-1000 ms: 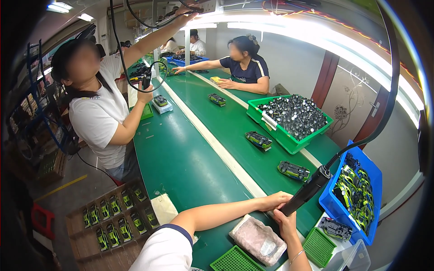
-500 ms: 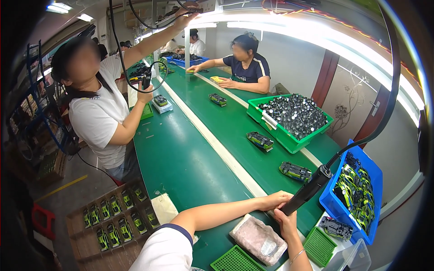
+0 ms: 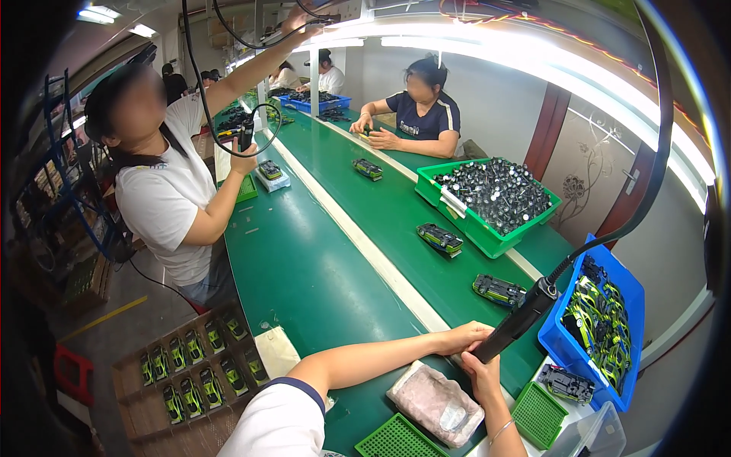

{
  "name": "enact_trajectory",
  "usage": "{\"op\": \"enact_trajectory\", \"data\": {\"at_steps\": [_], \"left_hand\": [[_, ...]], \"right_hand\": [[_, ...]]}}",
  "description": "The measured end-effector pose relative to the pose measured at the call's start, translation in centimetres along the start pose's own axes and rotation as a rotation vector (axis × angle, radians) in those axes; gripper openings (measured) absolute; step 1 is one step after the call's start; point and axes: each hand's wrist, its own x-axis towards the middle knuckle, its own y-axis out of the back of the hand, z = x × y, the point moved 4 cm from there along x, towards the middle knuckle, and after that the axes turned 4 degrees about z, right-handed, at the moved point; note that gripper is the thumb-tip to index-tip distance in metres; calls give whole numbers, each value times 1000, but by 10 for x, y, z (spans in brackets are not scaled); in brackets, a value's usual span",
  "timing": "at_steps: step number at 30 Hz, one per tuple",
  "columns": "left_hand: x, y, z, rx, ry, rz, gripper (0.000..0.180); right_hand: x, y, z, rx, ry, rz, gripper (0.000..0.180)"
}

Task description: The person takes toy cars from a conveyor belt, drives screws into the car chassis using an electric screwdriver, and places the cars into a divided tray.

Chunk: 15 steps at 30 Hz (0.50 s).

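Observation:
A black corded electric screwdriver (image 3: 519, 320) slants across the right of the head view, its cable rising from the top. My right hand (image 3: 482, 377) is closed around its lower end. My left hand (image 3: 466, 340) meets it there from the left, fingers curled against the same end; its fingertips are partly hidden behind the tool. The screwdriver's tip cannot be seen. Below my hands lies a pinkish, worn padded block (image 3: 435, 404) with a pale patch. An upside-down toy car (image 3: 499, 290) rests on the green bench just beyond the screwdriver.
A blue bin (image 3: 636, 305) of green-black toy cars stands at right, a green crate (image 3: 499, 247) of small black parts beyond. Green baskets (image 3: 539, 415) sit near my right forearm. A partitioned box (image 3: 137, 419) of cars is lower left. Two co-workers sit along the green bench (image 3: 304, 251).
My hands and the screwdriver stay in place. The far co-worker has drawn the reaching hand back, bringing both hands together. The left co-worker's raised hand has shifted slightly left.

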Motion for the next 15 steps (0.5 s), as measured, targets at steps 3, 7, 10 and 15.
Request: {"op": "enact_trajectory", "data": {"at_steps": [3, 7, 10, 15], "left_hand": [[-3, -3, 6, -11, 14, -23, 26], [-4, -5, 9, 9, 4, -5, 25], [-3, -4, 7, 11, 19, 4, 25], [-1, -3, 5, 15, -11, -13, 26]], "right_hand": [[0, 2, 0, 5, 1, 2, 15], [0, 0, 0, 22, 2, 5, 16], [0, 0, -1, 27, -5, 1, 17], [0, 2, 1, 9, 2, 11, 16]]}}
